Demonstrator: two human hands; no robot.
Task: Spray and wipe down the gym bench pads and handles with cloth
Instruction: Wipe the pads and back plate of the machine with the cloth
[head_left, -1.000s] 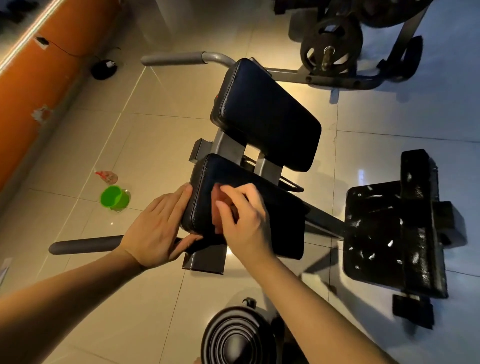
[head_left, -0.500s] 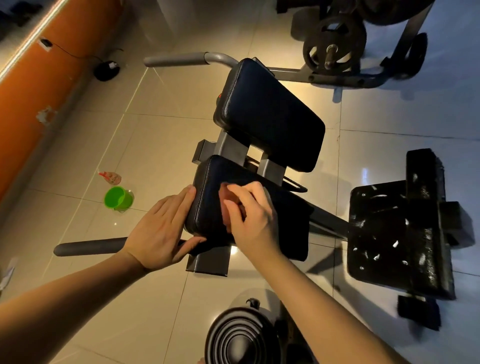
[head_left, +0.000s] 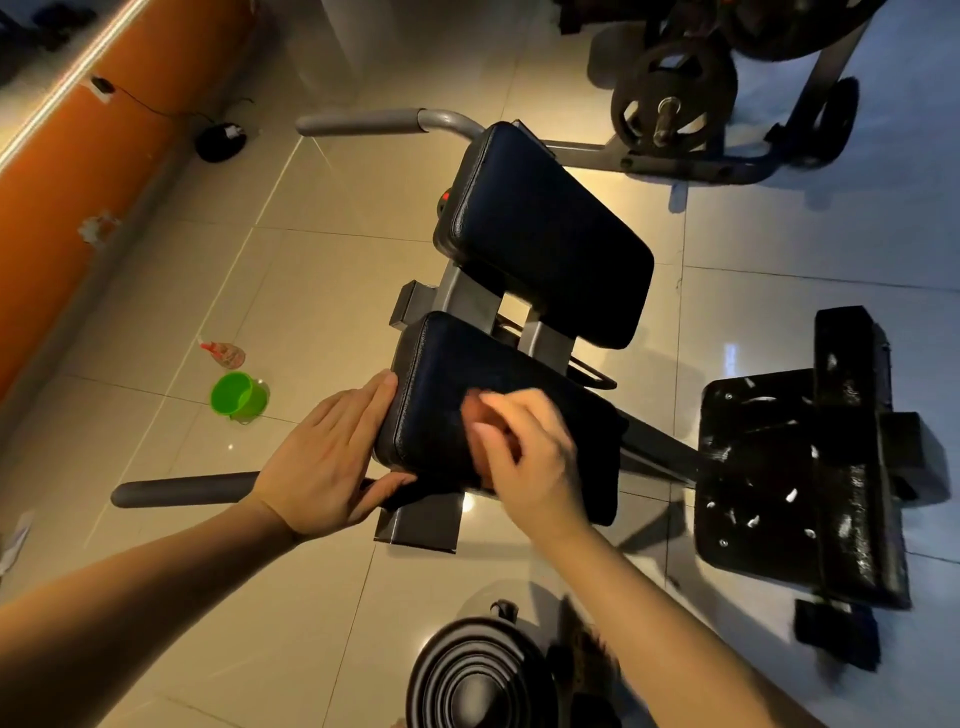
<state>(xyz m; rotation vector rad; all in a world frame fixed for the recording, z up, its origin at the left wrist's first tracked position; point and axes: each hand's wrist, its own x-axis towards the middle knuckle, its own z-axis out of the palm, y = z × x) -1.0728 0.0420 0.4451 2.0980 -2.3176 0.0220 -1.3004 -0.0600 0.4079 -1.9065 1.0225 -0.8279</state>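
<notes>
Left hand: we see our left hand (head_left: 332, 460) with fingers straight, flat against the left edge of the near black padded cushion (head_left: 441, 374).
Right hand: our right hand (head_left: 530, 462), blurred, curls its fingers over a reddish cloth (head_left: 471, 415) on the cushion top.
Floor: a small spray bottle (head_left: 224, 353) lies beside a green plastic bucket (head_left: 240, 398).

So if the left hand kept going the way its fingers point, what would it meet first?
The left hand lies against the end of the near black padded cushion. Sliding on past that corner, it would likely meet the grey metal frame upright between the pads, though depth is unclear.
</notes>
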